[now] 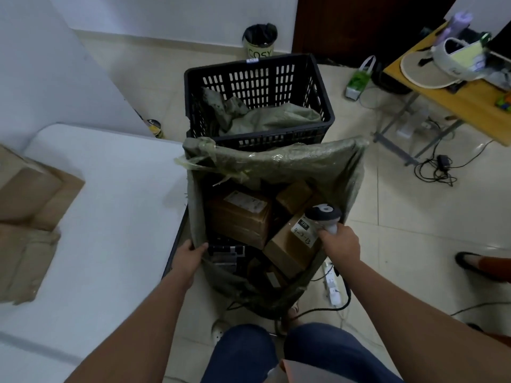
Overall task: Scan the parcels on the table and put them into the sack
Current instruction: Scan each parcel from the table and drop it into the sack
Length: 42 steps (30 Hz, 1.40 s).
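A green woven sack [279,164] stands open on the floor right of the white table [116,205]. Several brown cardboard parcels lie inside it, one large box [240,217] and one with a handwritten label [290,244]. My left hand [190,258] grips the sack's near left rim. My right hand [341,244] holds a grey and white barcode scanner [323,215] over the sack's right side, its cable trailing down. Two more brown parcels [30,194] [22,261] lie on the table's left part.
A black slatted crate [257,89] with another green sack in it stands behind the open sack. A bin [260,41] is at the wall. A wooden desk [470,100] stands at right, with cables and a power strip [331,283] on the floor. Another person's foot [470,261] shows at right.
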Each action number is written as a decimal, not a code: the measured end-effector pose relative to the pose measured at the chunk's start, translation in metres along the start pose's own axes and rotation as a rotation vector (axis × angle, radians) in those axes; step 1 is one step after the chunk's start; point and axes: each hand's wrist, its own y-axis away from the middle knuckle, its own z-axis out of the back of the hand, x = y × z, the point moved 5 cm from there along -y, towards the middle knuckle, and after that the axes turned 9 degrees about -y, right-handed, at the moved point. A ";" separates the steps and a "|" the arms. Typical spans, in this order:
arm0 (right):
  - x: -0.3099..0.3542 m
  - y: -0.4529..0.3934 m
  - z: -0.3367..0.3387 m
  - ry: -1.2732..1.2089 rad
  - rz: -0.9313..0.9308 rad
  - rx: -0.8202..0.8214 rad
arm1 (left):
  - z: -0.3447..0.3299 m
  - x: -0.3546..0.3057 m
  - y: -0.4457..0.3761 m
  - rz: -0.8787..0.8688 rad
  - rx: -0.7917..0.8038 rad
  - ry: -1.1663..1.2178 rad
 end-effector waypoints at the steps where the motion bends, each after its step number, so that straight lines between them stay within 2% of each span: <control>1: 0.000 0.002 -0.002 -0.013 -0.013 0.001 | 0.007 0.006 0.003 0.001 0.003 0.055; 5: -0.003 0.010 -0.014 -0.045 -0.045 0.022 | 0.020 0.012 0.013 -0.012 0.069 0.256; 8: -0.006 0.005 -0.026 -0.016 -0.008 0.040 | 0.016 0.012 0.013 0.009 0.130 0.221; 11: 0.017 0.020 -0.034 0.030 0.001 0.084 | 0.017 0.017 0.015 0.030 0.109 0.149; 13: 0.024 0.026 -0.042 0.042 0.005 0.103 | 0.025 0.010 0.023 0.009 0.045 0.029; 16: 0.028 0.036 -0.058 0.112 0.052 0.125 | 0.042 -0.005 0.026 -0.128 -0.072 -0.505; 17: 0.030 0.039 -0.062 0.139 0.053 0.133 | 0.046 -0.008 0.028 -0.151 -0.107 -0.596; 20: 0.041 0.048 -0.071 0.144 0.104 0.160 | 0.047 -0.007 0.037 -0.185 -0.114 -0.521; 23: 0.050 0.053 -0.080 0.138 0.120 0.200 | 0.050 -0.005 0.043 -0.226 -0.049 -0.373; 25: 0.056 0.056 -0.086 0.120 0.120 0.223 | 0.065 -0.009 0.049 -0.234 -0.038 -0.178; 28: 0.058 0.053 -0.096 0.112 0.098 0.255 | 0.096 -0.017 0.060 -0.235 -0.137 0.102; 29: 0.061 0.056 -0.098 0.106 0.091 0.271 | 0.103 -0.019 0.062 -0.250 -0.182 0.102; 31: 0.065 0.057 -0.103 0.089 0.086 0.299 | 0.111 -0.021 0.065 -0.274 -0.252 -0.053; 35: 0.074 0.059 -0.112 0.061 0.127 0.365 | 0.099 -0.016 0.062 -0.311 -0.246 -0.340; 38: 0.086 0.059 -0.114 0.049 0.137 0.393 | 0.087 -0.009 0.053 -0.284 -0.248 -0.383; 42: 0.104 0.066 -0.122 -0.105 0.056 0.482 | 0.074 0.000 0.048 -0.218 -0.214 -0.416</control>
